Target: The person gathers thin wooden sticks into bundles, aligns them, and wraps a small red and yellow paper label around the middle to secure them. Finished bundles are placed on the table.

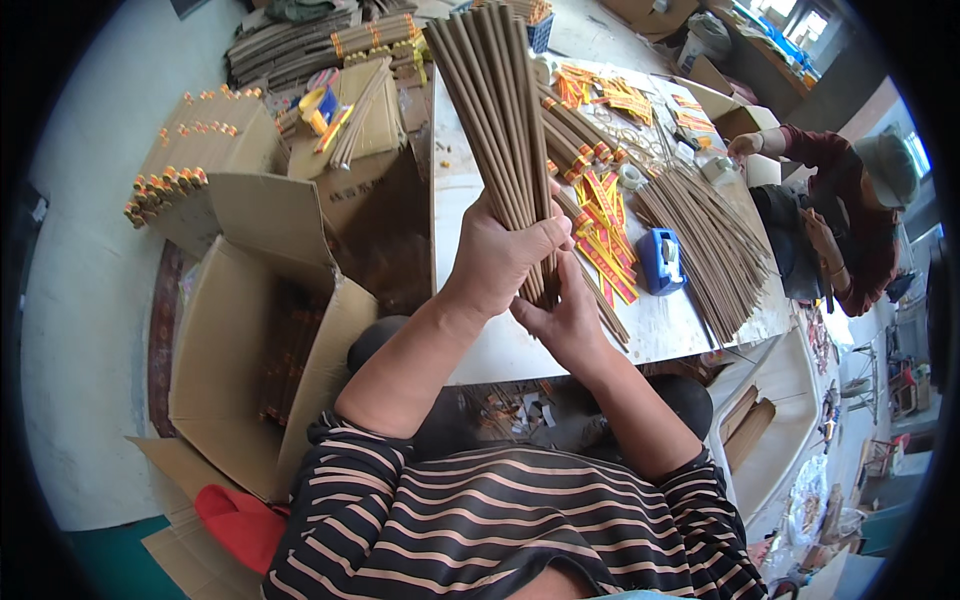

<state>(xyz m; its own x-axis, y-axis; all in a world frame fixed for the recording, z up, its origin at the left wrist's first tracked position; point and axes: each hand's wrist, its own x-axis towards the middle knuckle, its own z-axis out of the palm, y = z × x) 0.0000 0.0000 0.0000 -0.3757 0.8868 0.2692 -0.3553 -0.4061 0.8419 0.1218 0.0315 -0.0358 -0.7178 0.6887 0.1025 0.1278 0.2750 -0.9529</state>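
Striped shirt (530, 510), sticks (492, 110) mostly above left-hand grip (492, 255)

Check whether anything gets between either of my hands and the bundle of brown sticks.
Nothing visible does: your bare left hand grips the bundle of brown sticks directly, and your bare right hand holds it near its lower end.

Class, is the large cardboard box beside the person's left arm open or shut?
Open: the box has flaps spread, and dark contents show inside.
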